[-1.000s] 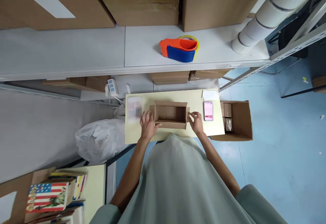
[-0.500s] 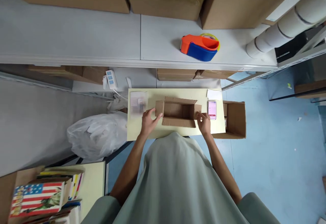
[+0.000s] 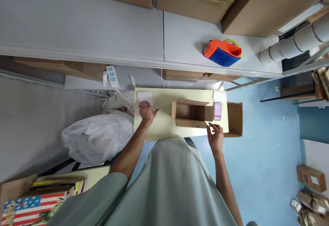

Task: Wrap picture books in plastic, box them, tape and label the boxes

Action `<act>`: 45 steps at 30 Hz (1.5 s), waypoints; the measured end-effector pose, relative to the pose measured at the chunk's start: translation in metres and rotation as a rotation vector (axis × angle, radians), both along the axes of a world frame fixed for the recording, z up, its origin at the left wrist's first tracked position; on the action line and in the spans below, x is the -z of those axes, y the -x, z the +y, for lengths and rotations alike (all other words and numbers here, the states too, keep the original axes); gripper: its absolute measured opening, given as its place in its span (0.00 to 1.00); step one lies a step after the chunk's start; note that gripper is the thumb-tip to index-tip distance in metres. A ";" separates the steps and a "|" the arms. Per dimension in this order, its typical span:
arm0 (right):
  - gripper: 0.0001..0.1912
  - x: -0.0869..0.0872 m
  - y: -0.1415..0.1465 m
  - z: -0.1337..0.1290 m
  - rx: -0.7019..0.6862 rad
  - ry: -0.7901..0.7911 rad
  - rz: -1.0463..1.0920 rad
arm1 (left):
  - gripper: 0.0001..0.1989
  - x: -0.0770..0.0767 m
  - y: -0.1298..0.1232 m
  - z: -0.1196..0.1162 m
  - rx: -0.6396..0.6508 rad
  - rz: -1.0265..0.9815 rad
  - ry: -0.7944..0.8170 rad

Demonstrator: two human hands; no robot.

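A small open cardboard box point(image 3: 190, 123) stands on the pale yellow table point(image 3: 161, 130), its flaps spread outward. My left hand point(image 3: 147, 112) is over a printed paper sheet point(image 3: 144, 96) at the table's left end, its thumb stretched out to the side. Whether the fingers touch the sheet I cannot tell. At the box's front right corner is my right hand point(image 3: 216, 137), fingers apart and thumb close to the edge of the front flap. A phone point(image 3: 217, 111) with a lit pinkish screen lies just right of the box.
Behind the table, a shelf point(image 3: 108, 40) carries large cartons and an orange and blue tape dispenser point(image 3: 223, 52). A power strip point(image 3: 112, 76) lies below it. A plastic bag point(image 3: 99, 135) bulges at the left. Another open carton point(image 3: 238, 119) stands beyond the table's right end.
My left hand has left the box's left flap and moved left over the paper sheet. The box has shifted right, closer to the phone, with my right hand now at its front corner.
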State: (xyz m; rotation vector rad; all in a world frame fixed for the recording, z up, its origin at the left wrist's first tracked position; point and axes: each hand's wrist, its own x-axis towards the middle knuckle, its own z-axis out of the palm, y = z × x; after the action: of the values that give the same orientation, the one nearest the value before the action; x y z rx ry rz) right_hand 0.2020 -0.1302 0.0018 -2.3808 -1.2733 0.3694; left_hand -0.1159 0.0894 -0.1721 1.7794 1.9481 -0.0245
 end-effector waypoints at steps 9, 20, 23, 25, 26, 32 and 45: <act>0.25 -0.011 0.020 -0.012 0.036 0.017 0.025 | 0.38 -0.004 -0.036 0.011 0.141 0.216 0.152; 0.22 -0.007 -0.012 0.009 -0.071 -0.027 0.061 | 0.36 -0.042 0.008 0.011 0.206 0.100 0.164; 0.21 -0.004 -0.025 0.016 -0.112 -0.044 0.083 | 0.31 -0.061 0.028 0.006 0.188 0.095 0.130; 0.19 -0.001 -0.034 0.021 -0.136 -0.061 0.102 | 0.30 -0.076 0.038 0.002 0.153 0.119 0.106; 0.19 0.002 -0.039 0.024 -0.148 -0.067 0.107 | 0.30 -0.085 0.042 0.000 0.132 0.127 0.089; 0.17 0.025 -0.062 0.039 -0.180 -0.050 0.092 | 0.25 -0.150 0.051 -0.021 0.042 -0.093 -0.184; 0.18 0.063 -0.082 0.048 -0.330 0.105 0.325 | 0.21 -0.260 -0.123 -0.018 0.456 -0.164 -0.081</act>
State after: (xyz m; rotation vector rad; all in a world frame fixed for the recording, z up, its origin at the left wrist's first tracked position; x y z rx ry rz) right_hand 0.2843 -0.0821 -0.0610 -2.0750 -1.5129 0.9019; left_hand 0.0074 0.0712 0.0883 2.1699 1.4178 0.0455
